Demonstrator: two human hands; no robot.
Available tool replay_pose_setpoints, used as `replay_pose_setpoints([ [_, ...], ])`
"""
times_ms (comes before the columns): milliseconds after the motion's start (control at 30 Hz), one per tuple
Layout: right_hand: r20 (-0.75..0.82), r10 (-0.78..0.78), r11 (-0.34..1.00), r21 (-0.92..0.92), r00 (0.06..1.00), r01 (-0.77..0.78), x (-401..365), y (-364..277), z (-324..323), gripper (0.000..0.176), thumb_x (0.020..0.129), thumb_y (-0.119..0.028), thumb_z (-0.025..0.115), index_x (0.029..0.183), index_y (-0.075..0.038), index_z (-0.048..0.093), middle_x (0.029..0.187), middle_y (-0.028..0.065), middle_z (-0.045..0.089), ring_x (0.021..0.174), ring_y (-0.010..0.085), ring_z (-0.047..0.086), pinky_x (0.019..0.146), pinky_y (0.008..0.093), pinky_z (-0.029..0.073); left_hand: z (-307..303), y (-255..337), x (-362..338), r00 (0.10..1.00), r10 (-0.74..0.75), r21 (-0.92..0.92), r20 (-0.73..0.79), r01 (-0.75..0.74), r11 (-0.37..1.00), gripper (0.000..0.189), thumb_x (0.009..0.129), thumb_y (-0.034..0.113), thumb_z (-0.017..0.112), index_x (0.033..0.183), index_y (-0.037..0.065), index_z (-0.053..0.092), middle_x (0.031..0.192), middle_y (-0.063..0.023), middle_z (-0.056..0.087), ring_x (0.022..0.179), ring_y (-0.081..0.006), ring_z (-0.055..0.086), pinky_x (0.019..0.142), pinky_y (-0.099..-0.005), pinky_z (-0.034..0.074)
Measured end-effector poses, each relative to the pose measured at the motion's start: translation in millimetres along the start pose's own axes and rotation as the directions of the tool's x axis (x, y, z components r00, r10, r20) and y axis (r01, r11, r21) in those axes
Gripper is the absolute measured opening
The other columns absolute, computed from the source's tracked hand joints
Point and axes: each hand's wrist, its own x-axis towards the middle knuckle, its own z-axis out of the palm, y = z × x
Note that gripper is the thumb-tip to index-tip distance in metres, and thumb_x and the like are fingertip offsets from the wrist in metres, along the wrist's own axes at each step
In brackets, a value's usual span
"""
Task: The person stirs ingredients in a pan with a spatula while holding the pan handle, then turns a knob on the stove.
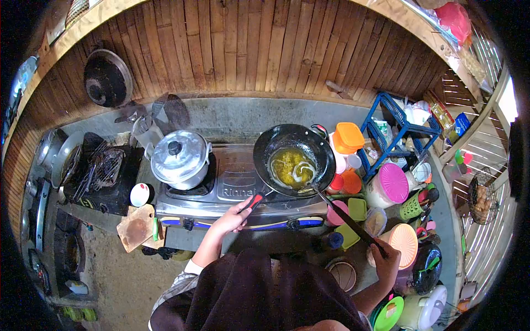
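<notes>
Dark cloth (pixel 259 292) worn by the person fills the near foreground. Beyond it, a black wok (pixel 292 135) sits on the right side of the two-burner stove (pixel 237 179). Yellow oil (pixel 286 165) pools in the wok, with pale strands (pixel 302 172) in it.

Left hand (pixel 229 222): fingers closed around the red-and-black wok handle (pixel 253 202). Right hand (pixel 387 258): fingers wrapped around the end of a long-handled spatula (pixel 348 220), its head at the near rim of the wok.

Left burner: occupied by a lidded aluminium pot (pixel 179 160). Further left: a white bowl (pixel 139 194) beside a cutting board (pixel 134 230), with a green-handled knife (pixel 155 228) lying on the board.

Right side: crowded. An orange container (pixel 349 138) stands close to the wok; green containers (pixel 348 234) lie below the spatula. A peach-lidded container (pixel 403 246) is next to the right hand. A pink-lidded container (pixel 393 183) stands before the blue rack (pixel 393 110). A wire basket (pixel 473 205) holding brown eggs (pixel 483 197) hangs at far right. A second wok (pixel 107 78) hangs on the bamboo wall (pixel 237 49).

Markings: "Rinnai" reads clearly on the stove top, between the burners. Packets on the rack bear print too small to read.
</notes>
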Motion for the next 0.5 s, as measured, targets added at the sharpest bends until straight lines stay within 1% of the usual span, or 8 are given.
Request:
replay_pose_setpoints([
  [33,-0.032,-0.062,0.998,0.01,0.998,0.062,0,1,1,0.022,0.076,-0.005,0.067,0.097,0.005,0.065,0.064,0.0016,0.058,0.057,0.0052,0.046,0.051,0.0213,0.039,1,2,-1,1.0,0.0,0.0,0.0,0.0,1.0,0.05,0.095,0.023,0.042,0.141,0.028,0.025,0.054,0.0035,0.04,0.042,-0.0054,0.035,0.038,-0.0199,0.032],
  [133,-0.053,-0.095,0.995,0.003,0.994,0.095,1,1,4,0.023,0.076,-0.005,0.067,0.097,0.005,0.065,0.065,0.0017,0.057,0.057,0.0058,0.046,0.052,0.0221,0.04,1,5,-3,1.0,-0.014,-0.023,0.016,0.015,1.0,0.049,0.095,0.023,0.042,0.141,0.028,0.024,0.054,0.0034,0.04,0.042,-0.0054,0.035,0.038,-0.02,0.032],
  [200,-0.046,-0.077,0.997,0.009,0.996,0.078,2,1,4,0.023,0.076,-0.005,0.067,0.097,0.005,0.065,0.064,0.0016,0.057,0.057,0.006,0.046,0.052,0.0223,0.04,0,-2,1,0.999,0.021,-0.043,0.03,-0.02,0.999,0.05,0.095,0.023,0.042,0.141,0.028,0.024,0.054,0.0033,0.04,0.041,-0.0055,0.035,0.038,-0.0201,0.032],
  [333,-0.042,-0.065,0.998,0.013,0.997,0.065,5,10,6,0.023,0.076,-0.005,0.067,0.096,0.005,0.065,0.063,0.0017,0.057,0.057,0.0059,0.046,0.052,0.0225,0.04,2,0,0,1.0,0.015,-0.01,0.013,-0.015,1.0,0.05,0.095,0.023,0.042,0.141,0.028,0.023,0.053,0.0032,0.039,0.041,-0.0056,0.035,0.038,-0.0203,0.032],
  [400,-0.031,-0.062,0.998,0.005,0.998,0.062,6,9,6,0.022,0.076,-0.005,0.067,0.096,0.005,0.065,0.064,0.0016,0.057,0.057,0.0057,0.046,0.052,0.0225,0.04,3,1,-2,1.0,0.004,-0.05,-0.003,-0.004,0.999,0.049,0.094,0.021,0.045,0.139,0.032,0.028,0.059,0.0041,0.04,0.043,-0.0047,0.034,0.036,-0.0189,0.028],
  [500,-0.015,-0.053,0.998,0.015,0.998,0.054,7,13,7,0.022,0.076,-0.005,0.067,0.096,0.005,0.065,0.064,0.0013,0.057,0.057,0.0054,0.045,0.051,0.0223,0.039,4,-3,1,1.0,0.007,-0.053,-0.007,-0.007,0.999,0.049,0.094,0.021,0.045,0.139,0.031,0.028,0.057,0.0041,0.039,0.042,-0.0047,0.034,0.036,-0.0188,0.028],
])
